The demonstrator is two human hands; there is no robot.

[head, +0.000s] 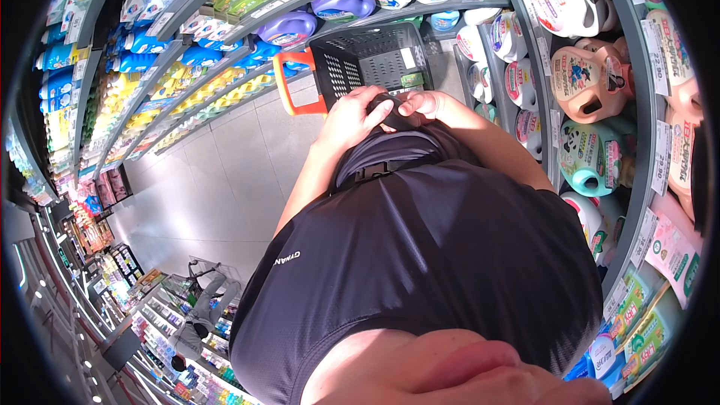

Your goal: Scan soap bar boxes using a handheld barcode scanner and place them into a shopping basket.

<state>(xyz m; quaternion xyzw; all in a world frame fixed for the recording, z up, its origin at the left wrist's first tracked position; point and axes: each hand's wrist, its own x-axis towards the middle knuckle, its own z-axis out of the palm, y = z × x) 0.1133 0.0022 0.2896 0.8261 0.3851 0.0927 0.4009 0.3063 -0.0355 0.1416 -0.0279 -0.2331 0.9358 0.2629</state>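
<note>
In front of my waist, my left hand (351,115) pinches a piece of dark fabric (398,115) between thumb and fingers. From the other side my right hand (423,106) has its fingertips on the same fabric. Whether it belongs to my clothing or is a separate thing, I cannot tell. A black strap with a buckle (377,170) crosses my dark shirt (427,247) below the hands. Just beyond them stands a black perforated plastic shopping basket (371,39) with an orange handle (288,87). A small green packet (412,80) lies inside it, partly hidden by my hands.
Shelves of laundry detergent jugs (593,84) rise close on my right. Purple bottles (344,4) line the shelf ahead. On the left, racks hold blue bottles (135,62) and yellow ones. Grey floor tiles (208,197) run down the aisle, where a person (199,315) stands by a shopping cart (216,270).
</note>
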